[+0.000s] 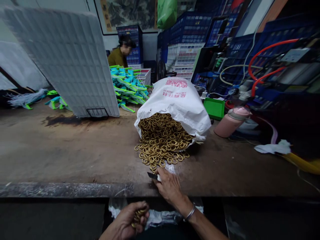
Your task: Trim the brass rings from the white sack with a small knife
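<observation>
Several brass-coloured rings sit in the curled fingers of my left hand, below the table's front edge. My right hand rests at the front of the table and grips a knife, its dark blade pointing left and part of a white handle showing. Just beyond the blade, a heap of the same rings spills from the open mouth of a white sack with red print. The sack lies on its side, its mouth toward me. Under my hands is a crumpled plastic bag, partly hidden.
A grey ribbed panel stands at the left of the wooden table. Behind it are turquoise and green pieces. A pink bottle and a green tray stand right of the sack. A person is at the back.
</observation>
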The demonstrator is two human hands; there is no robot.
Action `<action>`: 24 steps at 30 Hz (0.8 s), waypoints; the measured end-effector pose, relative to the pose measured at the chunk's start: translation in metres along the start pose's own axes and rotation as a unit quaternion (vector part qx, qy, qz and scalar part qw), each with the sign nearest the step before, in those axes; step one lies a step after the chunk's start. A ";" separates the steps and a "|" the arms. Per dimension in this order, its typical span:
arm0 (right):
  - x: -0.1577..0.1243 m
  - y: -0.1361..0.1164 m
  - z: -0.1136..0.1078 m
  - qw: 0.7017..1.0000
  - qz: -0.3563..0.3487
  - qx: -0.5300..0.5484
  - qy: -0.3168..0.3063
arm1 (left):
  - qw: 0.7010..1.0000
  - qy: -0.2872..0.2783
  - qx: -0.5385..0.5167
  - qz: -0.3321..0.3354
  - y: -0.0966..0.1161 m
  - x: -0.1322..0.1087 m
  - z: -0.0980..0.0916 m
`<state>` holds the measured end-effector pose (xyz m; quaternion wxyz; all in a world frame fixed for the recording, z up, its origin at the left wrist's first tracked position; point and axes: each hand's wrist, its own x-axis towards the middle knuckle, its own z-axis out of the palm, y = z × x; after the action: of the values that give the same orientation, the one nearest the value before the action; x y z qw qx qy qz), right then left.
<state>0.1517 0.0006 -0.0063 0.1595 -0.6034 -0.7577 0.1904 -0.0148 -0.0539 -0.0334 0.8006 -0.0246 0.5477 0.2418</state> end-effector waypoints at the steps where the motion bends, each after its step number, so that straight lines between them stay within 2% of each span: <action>1: 0.000 -0.002 0.000 1.000 0.012 -0.010 -0.002 | 0.999 0.024 -0.031 -0.010 -0.001 0.004 -0.001; 3: 0.000 -0.003 -0.001 0.999 0.028 -0.023 -0.012 | 0.995 0.047 -0.090 -0.003 -0.002 0.012 -0.003; 6: 0.000 -0.001 0.001 0.999 0.030 -0.038 -0.025 | 0.990 0.024 -0.136 0.034 -0.005 0.019 -0.005; 9: -0.001 0.005 0.008 0.998 0.019 -0.061 -0.024 | 0.991 -0.009 -0.127 0.050 -0.006 0.019 -0.004; 15: -0.003 0.010 0.014 0.998 -0.007 -0.067 -0.012 | 0.989 -0.005 -0.118 0.088 -0.007 0.012 0.002; 19: -0.003 0.010 0.011 0.998 0.006 -0.065 0.003 | 0.992 -0.011 -0.081 0.099 -0.011 0.005 0.000; 24: -0.001 0.008 0.008 0.997 0.021 -0.065 -0.022 | 0.985 -0.107 0.035 0.134 -0.011 -0.015 0.007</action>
<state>0.1545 0.0005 -0.0172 0.0989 -0.6238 -0.7592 0.1571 -0.0086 -0.0674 -0.0200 0.8155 0.1027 0.4652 0.3286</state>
